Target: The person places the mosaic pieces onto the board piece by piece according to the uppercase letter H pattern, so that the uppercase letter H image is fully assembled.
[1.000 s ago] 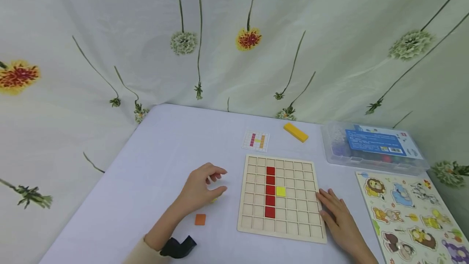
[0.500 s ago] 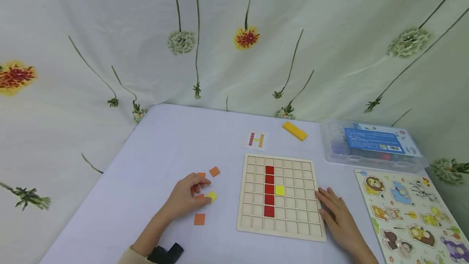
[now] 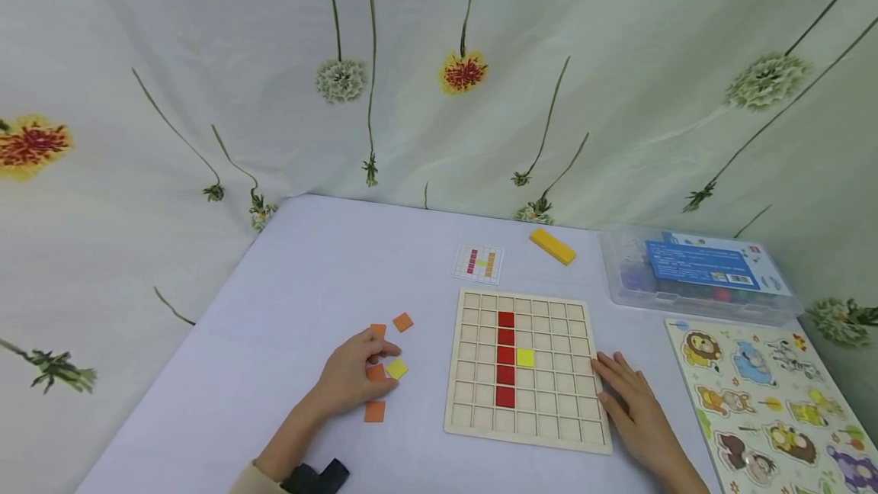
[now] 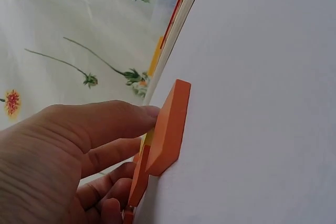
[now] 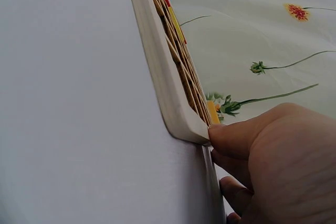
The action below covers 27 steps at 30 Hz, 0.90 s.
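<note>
My left hand (image 3: 353, 376) is low over the loose square tiles left of the grid board, thumb and fingers parted. A yellow tile (image 3: 396, 369) lies by the gap between thumb and fingertips, and an orange tile (image 3: 375, 373) shows under the hand. In the left wrist view the thumb tip overlaps the edge of a nearer orange tile (image 4: 172, 129). My right hand (image 3: 634, 410) rests at the right edge of the wooden grid board (image 3: 555, 421), the thumb touching its corner in the right wrist view. The board holds a column of red tiles (image 3: 505, 355) and one yellow tile (image 3: 525, 358) beside it.
Another orange tile (image 3: 403, 322) lies above the left hand. Behind the board are a small pattern card (image 3: 478, 264) and a yellow-orange block (image 3: 552, 247). A clear plastic box (image 3: 700, 273) stands at the back right, with an animal puzzle board (image 3: 748, 380) in front.
My left hand has moved left and down from near the board to the loose tiles, uncovering several. The right hand has stayed at the board's edge.
</note>
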Available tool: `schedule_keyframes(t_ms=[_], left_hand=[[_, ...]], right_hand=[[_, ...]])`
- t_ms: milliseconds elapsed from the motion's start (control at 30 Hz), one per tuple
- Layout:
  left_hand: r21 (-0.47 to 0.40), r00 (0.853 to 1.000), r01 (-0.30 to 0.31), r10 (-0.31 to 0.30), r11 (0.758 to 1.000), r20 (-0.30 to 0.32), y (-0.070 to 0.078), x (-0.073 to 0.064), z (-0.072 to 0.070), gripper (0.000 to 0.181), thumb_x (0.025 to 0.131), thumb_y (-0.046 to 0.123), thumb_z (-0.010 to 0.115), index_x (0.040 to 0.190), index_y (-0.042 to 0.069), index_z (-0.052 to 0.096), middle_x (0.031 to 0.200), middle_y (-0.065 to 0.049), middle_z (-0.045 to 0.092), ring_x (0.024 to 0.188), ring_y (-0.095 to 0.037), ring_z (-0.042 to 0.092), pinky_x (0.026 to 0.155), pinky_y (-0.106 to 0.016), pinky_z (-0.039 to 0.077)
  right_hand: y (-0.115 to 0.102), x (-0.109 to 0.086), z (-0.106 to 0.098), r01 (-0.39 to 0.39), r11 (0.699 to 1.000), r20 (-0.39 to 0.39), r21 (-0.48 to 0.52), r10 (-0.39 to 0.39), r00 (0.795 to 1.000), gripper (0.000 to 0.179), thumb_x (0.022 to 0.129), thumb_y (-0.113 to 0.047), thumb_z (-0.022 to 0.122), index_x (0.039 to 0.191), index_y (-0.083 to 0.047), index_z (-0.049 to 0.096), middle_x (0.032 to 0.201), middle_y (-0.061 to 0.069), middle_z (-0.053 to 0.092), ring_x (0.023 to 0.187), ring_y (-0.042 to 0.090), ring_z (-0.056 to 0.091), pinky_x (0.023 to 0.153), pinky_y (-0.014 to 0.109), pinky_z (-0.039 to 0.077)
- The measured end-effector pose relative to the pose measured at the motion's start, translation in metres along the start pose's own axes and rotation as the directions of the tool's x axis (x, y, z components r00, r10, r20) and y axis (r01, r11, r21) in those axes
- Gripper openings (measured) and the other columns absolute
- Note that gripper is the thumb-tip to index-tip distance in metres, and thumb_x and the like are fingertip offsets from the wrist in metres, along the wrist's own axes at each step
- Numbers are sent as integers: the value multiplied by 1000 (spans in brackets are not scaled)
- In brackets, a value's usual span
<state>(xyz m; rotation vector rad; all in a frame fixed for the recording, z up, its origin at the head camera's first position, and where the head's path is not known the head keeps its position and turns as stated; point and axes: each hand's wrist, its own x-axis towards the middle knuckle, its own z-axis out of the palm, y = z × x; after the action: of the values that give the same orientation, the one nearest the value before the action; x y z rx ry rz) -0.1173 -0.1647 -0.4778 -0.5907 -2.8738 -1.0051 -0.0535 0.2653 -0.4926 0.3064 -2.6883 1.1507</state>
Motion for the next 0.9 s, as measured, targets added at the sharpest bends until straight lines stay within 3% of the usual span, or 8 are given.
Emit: schedule_keyframes(t_ms=[467, 900], left_hand=[[4, 1000, -24, 24, 1000, -6, -1, -2, 1, 30, 70, 13, 82, 99, 17, 75, 86, 11, 53, 78, -2, 48, 65, -18, 41], [70, 995, -4, 11, 998, -101, -5, 1, 10, 26, 68, 25, 88, 89, 22, 73, 79, 16, 50, 71, 0, 44, 60, -17, 38]], right_hand=[[0, -2, -1, -31, 1000, 23, 2, 31, 999, 42, 97, -13, 57, 137, 0, 53, 145, 26, 45, 142, -16, 6, 111, 70, 9], [-1, -1, -2, -38, 999, 31, 2, 38, 999, 43, 97, -13, 57, 138, 0, 52, 146, 25, 45, 143, -14, 6, 111, 70, 9]])
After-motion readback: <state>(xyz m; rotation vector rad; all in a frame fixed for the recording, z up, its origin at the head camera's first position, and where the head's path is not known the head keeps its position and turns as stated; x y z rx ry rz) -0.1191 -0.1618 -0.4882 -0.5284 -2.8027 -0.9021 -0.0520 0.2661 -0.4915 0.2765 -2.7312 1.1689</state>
